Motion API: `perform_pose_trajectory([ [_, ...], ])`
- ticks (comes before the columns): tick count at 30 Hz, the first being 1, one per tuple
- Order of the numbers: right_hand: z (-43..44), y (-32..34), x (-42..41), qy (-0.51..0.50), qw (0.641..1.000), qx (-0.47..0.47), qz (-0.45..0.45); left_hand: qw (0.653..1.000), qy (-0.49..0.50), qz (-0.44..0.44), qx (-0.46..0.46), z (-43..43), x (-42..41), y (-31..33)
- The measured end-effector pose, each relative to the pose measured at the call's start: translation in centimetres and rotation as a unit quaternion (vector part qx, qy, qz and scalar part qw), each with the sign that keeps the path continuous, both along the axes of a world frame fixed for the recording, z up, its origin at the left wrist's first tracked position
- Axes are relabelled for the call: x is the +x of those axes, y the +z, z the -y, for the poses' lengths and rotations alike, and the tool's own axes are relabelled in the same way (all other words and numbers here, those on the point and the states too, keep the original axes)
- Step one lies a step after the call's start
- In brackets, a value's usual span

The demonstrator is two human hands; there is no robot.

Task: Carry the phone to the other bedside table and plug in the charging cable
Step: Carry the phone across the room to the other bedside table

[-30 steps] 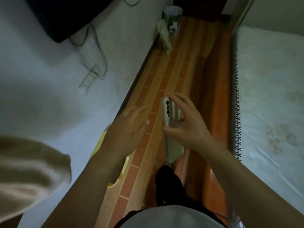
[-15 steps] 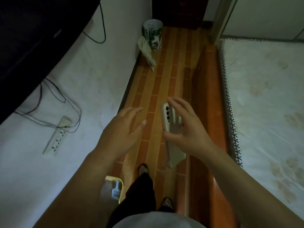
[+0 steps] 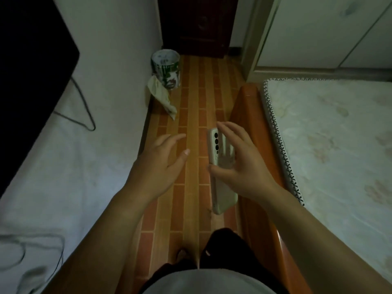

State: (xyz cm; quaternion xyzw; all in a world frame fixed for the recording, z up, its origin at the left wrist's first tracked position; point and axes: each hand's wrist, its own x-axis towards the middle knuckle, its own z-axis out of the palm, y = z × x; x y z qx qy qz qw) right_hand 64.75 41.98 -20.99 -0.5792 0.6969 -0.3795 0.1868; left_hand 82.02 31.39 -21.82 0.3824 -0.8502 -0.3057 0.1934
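A phone (image 3: pixel 221 187) in a pale cream case, with three dark camera lenses near its top, hangs upright above the tiled floor. My right hand (image 3: pixel 239 158) grips it from the right side, fingers across its back and thumb on the near edge. My left hand (image 3: pixel 163 160) floats to the left of the phone with fingers spread, holding nothing. No charging cable end or bedside table shows in this view.
A narrow brick-patterned floor strip (image 3: pixel 191 115) runs between a white wall (image 3: pixel 95 145) on the left and a wooden bed frame (image 3: pixel 248 115) with a pale mattress (image 3: pixel 331 145) on the right. A green-and-white bin (image 3: pixel 165 68) and dark cabinet (image 3: pixel 197 24) stand ahead. Cables (image 3: pixel 84 111) hang on the wall.
I have walked forward along the aisle: the bin and cabinet are closer, and the wall power strip has dropped out of sight. My hands keep the same pose with the phone.
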Motion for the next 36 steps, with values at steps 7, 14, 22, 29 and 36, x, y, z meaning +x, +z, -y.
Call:
perform_pose_trajectory([
  [7,8.8,-1.5,-9.2,-0.07,0.997,0.009,0.021,0.997,-0.076,0.001,-0.016,11.2,-10.3,-0.6],
  [14,20.7,-2.3,-21.6,-0.094,0.995,0.014,0.021,0.993,-0.112,0.041,-0.012,23.8,-23.0,-1.5],
  [22,33.2,-1.9,-32.8,-0.089,0.996,-0.003,0.027,0.995,-0.091,0.026,-0.008,36.3,-33.1,-1.0],
  [29,45.8,-2.5,-40.6,-0.075,0.996,-0.003,0.053,0.995,-0.093,0.019,-0.018,48.6,-41.6,-1.1],
  [36,58.9,-1.5,-50.1,-0.131,0.991,-0.006,0.025,0.986,-0.155,0.045,-0.042,63.4,-52.5,0.2],
])
